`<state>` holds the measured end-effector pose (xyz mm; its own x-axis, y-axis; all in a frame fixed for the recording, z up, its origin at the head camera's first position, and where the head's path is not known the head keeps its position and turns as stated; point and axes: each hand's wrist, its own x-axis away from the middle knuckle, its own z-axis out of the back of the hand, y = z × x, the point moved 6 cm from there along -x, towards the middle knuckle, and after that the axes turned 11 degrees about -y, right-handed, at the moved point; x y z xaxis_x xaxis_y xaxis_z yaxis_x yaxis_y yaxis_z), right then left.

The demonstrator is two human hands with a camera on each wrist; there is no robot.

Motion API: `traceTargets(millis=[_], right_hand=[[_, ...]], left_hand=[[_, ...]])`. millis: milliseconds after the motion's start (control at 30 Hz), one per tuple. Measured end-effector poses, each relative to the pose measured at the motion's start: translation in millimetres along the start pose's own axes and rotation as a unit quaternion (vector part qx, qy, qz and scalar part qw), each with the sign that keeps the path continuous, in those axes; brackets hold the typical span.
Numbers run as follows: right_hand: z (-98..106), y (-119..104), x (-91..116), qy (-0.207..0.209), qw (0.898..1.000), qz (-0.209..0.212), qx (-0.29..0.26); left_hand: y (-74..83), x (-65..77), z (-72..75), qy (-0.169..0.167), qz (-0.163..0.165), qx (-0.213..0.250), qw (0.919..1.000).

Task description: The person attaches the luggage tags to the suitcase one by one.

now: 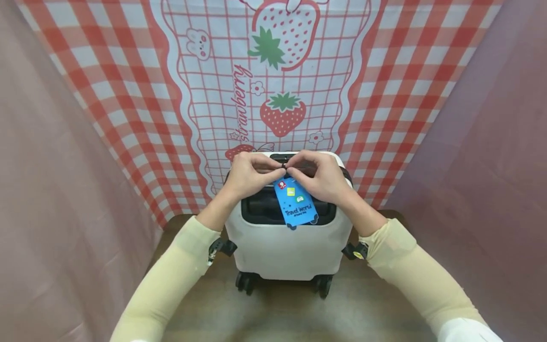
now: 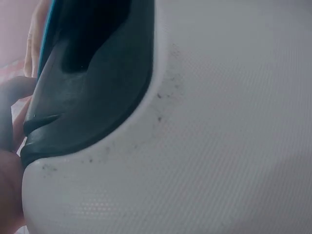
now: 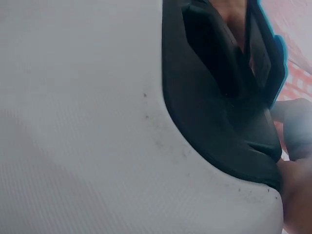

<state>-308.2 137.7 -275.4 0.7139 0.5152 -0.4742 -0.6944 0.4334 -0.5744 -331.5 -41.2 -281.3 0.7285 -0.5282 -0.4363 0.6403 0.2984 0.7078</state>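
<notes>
A white suitcase [image 1: 282, 254] stands upright in front of me, its top end with the black handle recess [image 1: 260, 206] facing up. A blue luggage tag [image 1: 299, 211] printed "Travel World" hangs over that recess. Thumb and fingers of my left hand [image 1: 243, 178] pinch the tag's small black strap [image 1: 284, 166] from the left. My right hand [image 1: 328, 180] pinches the same strap from the right, the fingertips of both hands almost meeting. The fingertips hide most of the strap. In the right wrist view the tag's blue edge [image 3: 282, 63] shows beside the black trim [image 3: 204, 131].
Black wheels [image 1: 323, 285] carry the suitcase on a brown wooden surface [image 1: 282, 316]. Close behind it hangs a red-and-white checked cloth [image 1: 397, 95] with strawberries. Pinkish curtains [image 1: 64, 190] close off both sides. Small dark specks mark the white shell [image 2: 219, 122] in the wrist views.
</notes>
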Motion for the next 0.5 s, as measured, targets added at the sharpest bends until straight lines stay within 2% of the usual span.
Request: traceTargets(millis=[233, 500], right_hand=[[-2.6, -0.6, -0.4, -0.005, 1.000, -0.003, -0.019], [-4.3, -2.8, 0.0, 0.003, 0.999, 0.011, 0.050]], left_hand=[[-0.5, 2.6, 0.9, -0.009, 0.001, 0.033, 0.9994], [5.0, 3.5, -1.2, 0.008, -0.048, 0.058, 0.9971]])
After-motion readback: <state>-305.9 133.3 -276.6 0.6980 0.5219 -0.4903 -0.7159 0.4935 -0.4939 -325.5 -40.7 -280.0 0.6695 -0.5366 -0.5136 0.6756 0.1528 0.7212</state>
